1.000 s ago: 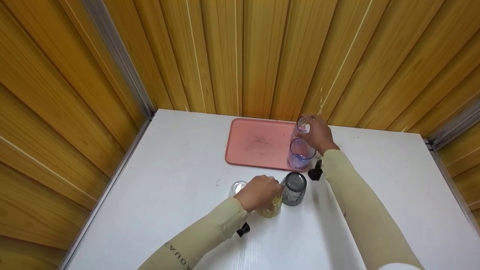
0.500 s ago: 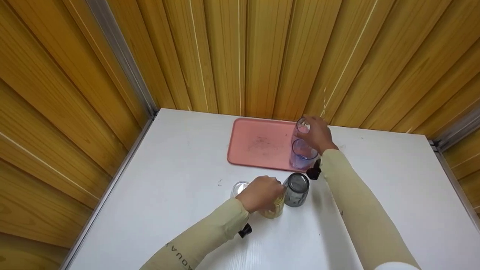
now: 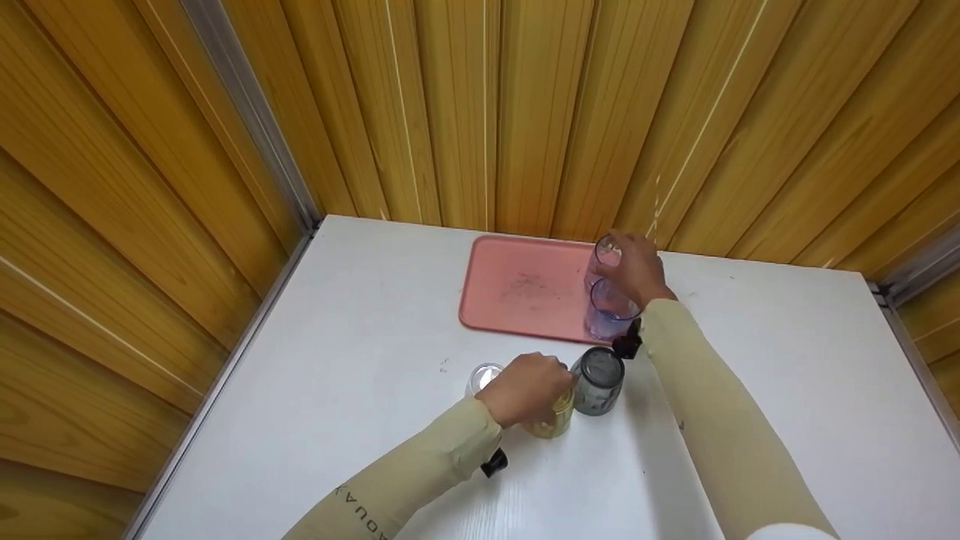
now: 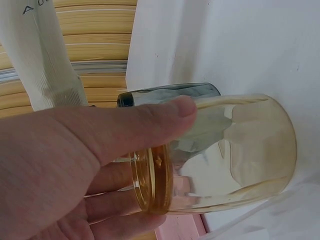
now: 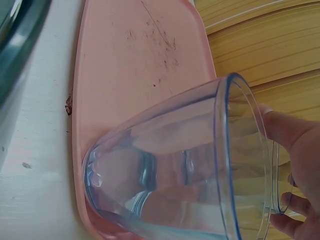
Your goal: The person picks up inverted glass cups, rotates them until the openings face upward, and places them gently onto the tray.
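Note:
My left hand (image 3: pixel 527 390) grips a yellow-tinted glass (image 4: pixel 250 155) near its thick base. That glass stands upside down on the white table, partly hidden by the hand in the head view. Right of it is an upside-down grey glass (image 3: pixel 600 384); left of it, partly covered, is a clear glass (image 3: pixel 484 377). At the right end of the pink tray (image 3: pixel 510 296), my right hand (image 3: pixel 637 271) pinches the rim of an upright clear glass (image 3: pixel 594 271). In front of that glass, a blue-tinted glass (image 5: pixel 155 170) stands upright on the tray.
A yellow wood-look panel wall (image 3: pixel 525 112) rises right behind the tray and table (image 3: pixel 360 322). Another panelled wall (image 3: pixel 112 225) runs along the left edge. The right forearm (image 3: pixel 720 397) reaches over the table beside the grey glass.
The head view has shifted slightly, so the scene sits a little farther right. Both hands keep their holds, and the glasses show no clear movement relative to the tray.

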Demonstrator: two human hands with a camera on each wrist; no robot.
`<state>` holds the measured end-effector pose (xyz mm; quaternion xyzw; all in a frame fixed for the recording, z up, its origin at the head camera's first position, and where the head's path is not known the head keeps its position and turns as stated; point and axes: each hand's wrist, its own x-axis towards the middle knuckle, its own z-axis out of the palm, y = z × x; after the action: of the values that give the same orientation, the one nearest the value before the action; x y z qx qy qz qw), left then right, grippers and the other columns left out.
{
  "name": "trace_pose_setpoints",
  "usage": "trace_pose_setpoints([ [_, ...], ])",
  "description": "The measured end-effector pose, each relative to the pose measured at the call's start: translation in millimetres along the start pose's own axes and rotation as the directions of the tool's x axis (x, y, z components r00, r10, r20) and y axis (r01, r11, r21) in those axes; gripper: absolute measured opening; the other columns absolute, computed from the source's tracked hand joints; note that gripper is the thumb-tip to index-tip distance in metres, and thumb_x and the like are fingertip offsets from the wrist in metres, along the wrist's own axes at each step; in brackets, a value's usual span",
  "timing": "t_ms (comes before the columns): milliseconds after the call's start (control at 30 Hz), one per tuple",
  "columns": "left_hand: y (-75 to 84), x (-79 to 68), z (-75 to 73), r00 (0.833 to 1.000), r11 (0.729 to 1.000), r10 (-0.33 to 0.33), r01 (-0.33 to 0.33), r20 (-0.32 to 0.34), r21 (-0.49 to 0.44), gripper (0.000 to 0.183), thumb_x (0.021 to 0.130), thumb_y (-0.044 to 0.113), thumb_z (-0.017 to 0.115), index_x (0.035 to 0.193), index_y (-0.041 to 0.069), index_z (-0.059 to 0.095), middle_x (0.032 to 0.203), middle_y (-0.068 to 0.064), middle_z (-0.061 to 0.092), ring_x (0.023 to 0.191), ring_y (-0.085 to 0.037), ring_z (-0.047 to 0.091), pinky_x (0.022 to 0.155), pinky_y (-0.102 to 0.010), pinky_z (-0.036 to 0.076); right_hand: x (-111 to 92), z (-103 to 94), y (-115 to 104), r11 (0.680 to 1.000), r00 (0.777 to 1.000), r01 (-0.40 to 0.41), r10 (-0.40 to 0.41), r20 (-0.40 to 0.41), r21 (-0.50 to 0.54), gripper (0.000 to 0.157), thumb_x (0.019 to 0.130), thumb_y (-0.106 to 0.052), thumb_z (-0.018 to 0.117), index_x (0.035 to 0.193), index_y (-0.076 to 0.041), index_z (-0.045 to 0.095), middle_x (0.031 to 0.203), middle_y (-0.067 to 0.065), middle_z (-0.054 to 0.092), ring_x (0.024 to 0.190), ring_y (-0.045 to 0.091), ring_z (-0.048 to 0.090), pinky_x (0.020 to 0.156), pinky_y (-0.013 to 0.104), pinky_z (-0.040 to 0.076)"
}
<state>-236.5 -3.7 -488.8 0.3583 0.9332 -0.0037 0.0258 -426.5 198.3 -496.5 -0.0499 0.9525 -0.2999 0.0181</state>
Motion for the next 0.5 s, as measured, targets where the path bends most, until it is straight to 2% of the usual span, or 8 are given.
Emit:
trace_pose_setpoints([
  [300,-0.8,-0.2,1.7,0.999,0.999,0.015,-0.014,-0.032,0.051,0.033,0.062,0.029,0.09,0.089,0.021,0.073,0.085,0.008,0.072,0.074,-0.01,0.064,0.069,-0.025,0.055,4.4,4.0,4.2,0.997,0.997,0.06,-0.063,-0.045,-0.052,0.078,0.084,-0.026,0.074,0.149,-0.006,0.034,0.148,0.028,0.036,0.137,0.05,0.032,0.112,0.061,0.028],
  [500,-1.5,0.1,2.7,0.999,0.998,0.019,-0.017,-0.032,0.052,0.038,0.062,0.03,0.09,0.095,0.021,0.073,0.088,0.007,0.072,0.076,-0.011,0.065,0.071,-0.024,0.056,5.8,6.7,4.6,0.996,0.997,0.068,-0.07,-0.044,-0.057,0.079,0.084,-0.028,0.074,0.149,-0.006,0.034,0.149,0.027,0.036,0.137,0.049,0.032,0.112,0.062,0.028],
])
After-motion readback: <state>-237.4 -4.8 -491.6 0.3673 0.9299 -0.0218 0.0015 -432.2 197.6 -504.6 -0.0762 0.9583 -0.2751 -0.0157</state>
